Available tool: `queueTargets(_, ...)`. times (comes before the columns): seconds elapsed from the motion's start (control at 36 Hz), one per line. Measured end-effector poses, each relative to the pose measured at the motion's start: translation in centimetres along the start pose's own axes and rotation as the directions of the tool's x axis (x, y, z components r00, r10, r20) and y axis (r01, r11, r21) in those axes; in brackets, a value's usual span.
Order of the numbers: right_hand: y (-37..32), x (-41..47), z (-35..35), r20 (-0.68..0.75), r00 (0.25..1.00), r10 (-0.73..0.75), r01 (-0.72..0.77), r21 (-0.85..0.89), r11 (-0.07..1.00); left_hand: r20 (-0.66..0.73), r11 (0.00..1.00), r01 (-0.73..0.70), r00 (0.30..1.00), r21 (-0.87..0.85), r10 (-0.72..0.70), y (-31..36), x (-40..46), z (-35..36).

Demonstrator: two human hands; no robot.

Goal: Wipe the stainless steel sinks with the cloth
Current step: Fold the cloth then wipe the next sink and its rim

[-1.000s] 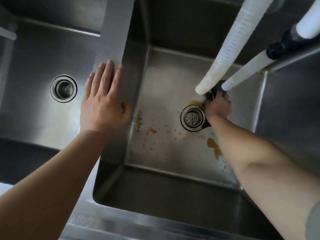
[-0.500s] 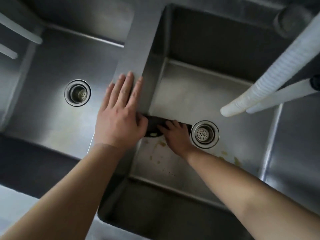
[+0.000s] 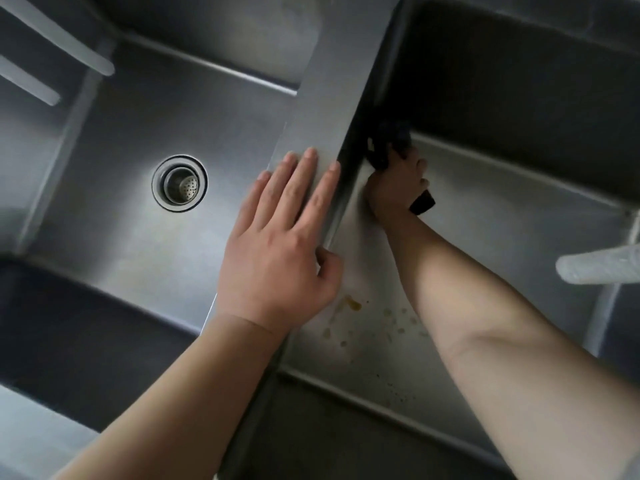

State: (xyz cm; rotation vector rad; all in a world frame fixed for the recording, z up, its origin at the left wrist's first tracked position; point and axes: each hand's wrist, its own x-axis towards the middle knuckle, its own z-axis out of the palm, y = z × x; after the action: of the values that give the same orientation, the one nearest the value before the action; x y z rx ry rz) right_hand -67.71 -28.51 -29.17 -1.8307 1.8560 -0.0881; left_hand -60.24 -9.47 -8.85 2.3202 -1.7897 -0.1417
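Right hand (image 3: pixel 394 188) grips a bunched dark cloth (image 3: pixel 388 143), fingers curled round it, pressed to the right sink's (image 3: pixel 502 216) left wall near the back corner. Left hand (image 3: pixel 280 251) lies flat, fingers straight, on the divider (image 3: pixel 332 91), holding nothing. Cloth looks soft, light and limp, so best held wadded in the palm; steel probably slick.

No text, label, brand, number or sign can be read anywhere in view.

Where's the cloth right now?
In the head view, the dark cloth is in the right hand, pressed against the right sink's left wall just below the divider, where the left hand rests.
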Motion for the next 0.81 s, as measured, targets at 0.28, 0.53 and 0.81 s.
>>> queueTargets(0.28, 2.5, -9.4, 1.6, 0.199, 0.956, -0.216, 0.232, -0.059, 0.971, 0.028, 0.999, -0.007, 1.0, -0.049, 0.008, -0.4, -0.2, -0.1)
queueTargets(0.53, 11.9, -23.6, 3.3, 0.438, 0.573, -0.693, 0.797, -0.103, 0.595, 0.076, 1.0, -0.027, 0.997, -0.01, 0.027, -0.7, -0.4, 0.1)
queueTargets(0.81, 10.4, -27.5, -4.0, 0.844, 0.485, -0.227, 0.573, -0.111, 0.812, 0.127, 0.997, -0.077, 0.989, 0.022, 0.073, -0.3, -0.9, -0.9)
